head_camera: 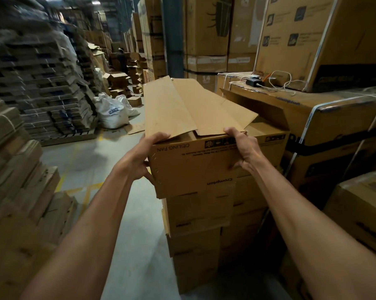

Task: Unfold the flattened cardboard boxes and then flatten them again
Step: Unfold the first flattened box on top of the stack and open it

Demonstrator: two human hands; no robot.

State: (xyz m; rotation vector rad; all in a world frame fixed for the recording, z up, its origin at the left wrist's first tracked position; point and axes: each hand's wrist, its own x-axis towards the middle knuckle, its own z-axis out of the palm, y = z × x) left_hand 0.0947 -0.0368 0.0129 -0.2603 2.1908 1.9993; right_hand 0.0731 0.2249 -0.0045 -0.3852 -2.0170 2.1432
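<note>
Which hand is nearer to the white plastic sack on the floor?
Left. The left hand grips the brown cardboard box's left corner, on the side of the white plastic sack. The right hand holds the far right edge.

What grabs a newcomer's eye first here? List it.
At centre, both hands grip a long open box printed CEILING FAN: left hand at its left corner, right hand on its near top edge. Its flaps lie folded over. A white sack sits on the floor, left.

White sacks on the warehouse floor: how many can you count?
2. The front white sack, with blue lettering, sits beside the pallet of flattened cartons; the second sack lies right behind it. More may be hidden.
</note>
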